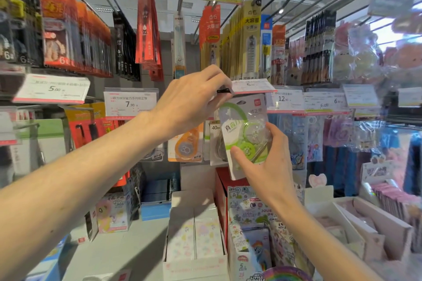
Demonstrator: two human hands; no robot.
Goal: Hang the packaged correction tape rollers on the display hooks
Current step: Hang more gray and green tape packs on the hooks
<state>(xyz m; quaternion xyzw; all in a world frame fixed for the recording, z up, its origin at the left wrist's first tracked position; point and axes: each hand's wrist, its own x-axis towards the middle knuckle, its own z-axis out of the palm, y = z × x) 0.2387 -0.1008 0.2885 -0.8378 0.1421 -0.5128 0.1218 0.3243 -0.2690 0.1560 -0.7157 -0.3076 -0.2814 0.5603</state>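
Correction tape roller pack [245, 134]: green-and-clear blister card, held upright just below a raised price tag [251, 86], its top edge tucked under the tag's lower rim.

Right hand [267, 166]: reaches up from lower right, forearm angled toward the display; thumb lies across the pack's front over the green wheel, fingers curl round the right edge behind it. Grips the pack at its lower half.

Left hand [194, 100]: arm stretches in from lower left, wrist bent, knuckles up. Fingertips pinch the dark hook tip [223, 91] at the left end of the price tag, beside the pack's top left corner. Whether the pack's hang hole is on the hook cannot be told; the tag covers it.

Neighbours, same row: orange correction tape pack [186, 143] hanging just left, partly behind the left wrist; a white pack marked 40m [214, 134] directly behind the held one. Price tag reading 7.90 [131, 103] to the left, one reading 12.90 [285, 100] to the right, both close to the working hook.

Upper row: yellow refill packs [250, 41] and red pen packs [147, 22] hang above the hands, their lower edges near the left knuckles.

Below: open cardboard boxes of stickers [194, 235] and notebooks stand on the shelf, well apart from the pack, leaving open room beneath both forearms.
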